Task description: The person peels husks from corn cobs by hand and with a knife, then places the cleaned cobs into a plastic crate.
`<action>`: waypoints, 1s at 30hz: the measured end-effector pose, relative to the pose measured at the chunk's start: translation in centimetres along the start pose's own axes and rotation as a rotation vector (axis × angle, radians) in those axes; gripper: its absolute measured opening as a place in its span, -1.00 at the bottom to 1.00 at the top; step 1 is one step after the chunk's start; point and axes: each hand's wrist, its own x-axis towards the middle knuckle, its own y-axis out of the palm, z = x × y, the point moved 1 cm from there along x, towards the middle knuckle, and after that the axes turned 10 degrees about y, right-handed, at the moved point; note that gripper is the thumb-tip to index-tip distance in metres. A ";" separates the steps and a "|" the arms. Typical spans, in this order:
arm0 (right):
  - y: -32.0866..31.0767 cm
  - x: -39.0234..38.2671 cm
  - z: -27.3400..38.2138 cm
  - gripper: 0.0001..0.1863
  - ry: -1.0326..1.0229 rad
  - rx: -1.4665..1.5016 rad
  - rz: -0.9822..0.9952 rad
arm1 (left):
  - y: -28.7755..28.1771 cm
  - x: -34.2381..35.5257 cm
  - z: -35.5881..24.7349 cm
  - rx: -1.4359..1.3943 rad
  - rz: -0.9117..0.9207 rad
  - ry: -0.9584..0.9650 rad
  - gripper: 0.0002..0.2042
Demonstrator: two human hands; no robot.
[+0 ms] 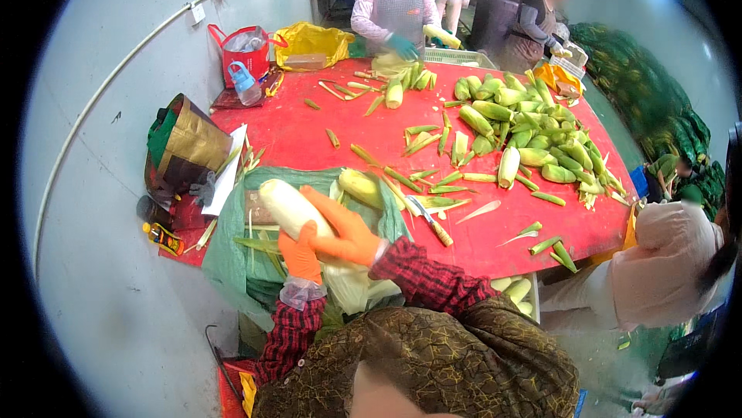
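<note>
Both my hands wear orange gloves. A pale, mostly husked ear of corn (286,203) is held over the near left part of the table, its rounded end tilted up and to the left. My left hand (300,252) grips its underside, and my right hand (345,230) wraps it from the right. Pale husk leaves (352,283) hang below my hands. Beneath lies a green mesh sack (228,252) with cut husk pieces on it. A greener ear of corn (361,188) rests just beyond my right hand. Right of it lies a knife (440,232) with a wooden handle.
A heap of corn in husks (533,124) covers the right of the red table (309,136). A gold-and-black bag (189,144) stands at the left edge. A person (394,12) in green gloves works across the table. A crate of corn (518,294) sits near my right.
</note>
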 end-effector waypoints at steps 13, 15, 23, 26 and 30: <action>4.0 -1.5 -6.3 -0.46 0.606 0.573 0.434 | -1.6 1.0 -3.5 -0.325 -0.099 -0.012 -0.18; 5.1 -1.3 -4.8 -0.59 0.679 0.310 0.310 | -4.3 0.8 -2.7 -0.368 -0.126 -0.048 -0.18; 9.0 -4.3 -8.1 -0.66 0.019 -0.739 0.874 | -11.7 -0.2 -2.7 -0.803 -0.472 -0.500 -0.20; 11.5 -5.1 -8.5 -0.63 0.117 -0.367 0.628 | -15.1 -3.3 -4.4 -0.516 -0.584 -0.262 -0.20; 14.0 -4.9 -10.0 -0.65 0.548 0.311 0.561 | -21.5 -8.9 -5.9 -0.385 -0.780 -0.127 -0.22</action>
